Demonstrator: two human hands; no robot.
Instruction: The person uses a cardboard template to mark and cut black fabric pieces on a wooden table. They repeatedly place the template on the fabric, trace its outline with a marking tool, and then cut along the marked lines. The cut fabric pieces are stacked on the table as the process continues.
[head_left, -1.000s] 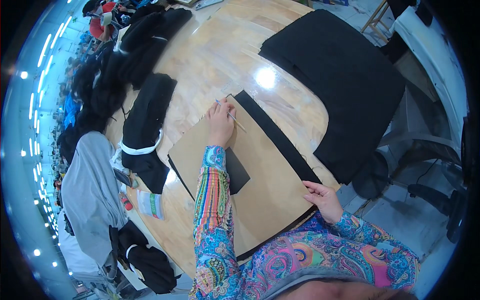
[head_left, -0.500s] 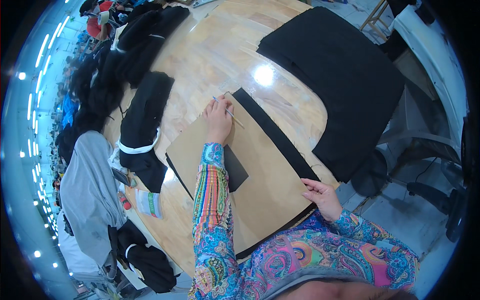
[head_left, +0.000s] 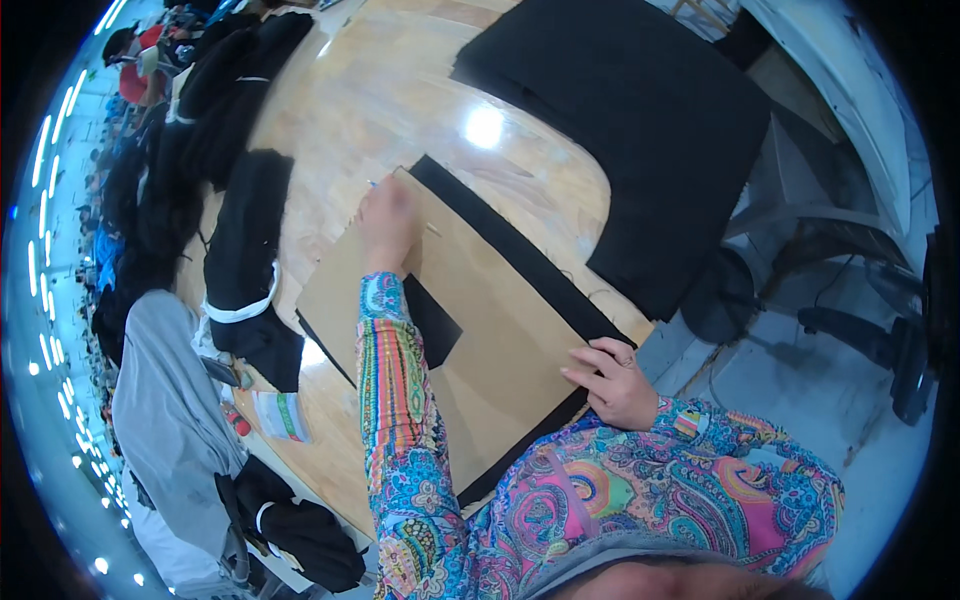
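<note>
A large tan cardboard pattern point(head_left: 500, 330) lies on black fabric point(head_left: 520, 255), which shows as a strip along its right side and at its lower edge. A dark four-sided patch point(head_left: 432, 322) shows within the cardboard beside my left forearm; whether it is a cut-out I cannot tell. My left hand point(head_left: 390, 220), blurred, is closed round a slim pen near the pattern's far corner. The pen's pale end point(head_left: 433, 229) sticks out to the right. My right hand point(head_left: 620, 385) rests at the pattern's near right corner, fingers apart and fingertips on the cardboard.
A stack of black cut fabric point(head_left: 620, 120) lies at the far right of the wooden table point(head_left: 350, 120). Black bundles, one with a white tie point(head_left: 243, 312), line the left side. Near them are a small packet point(head_left: 280, 416) and grey cloth point(head_left: 170, 390). A chair point(head_left: 850, 320) stands right.
The whole view has shifted, moving the table things leftward. My left hand blurs near the pattern's far corner, still with the pen. My right fingers have spread from the edge onto the cardboard.
</note>
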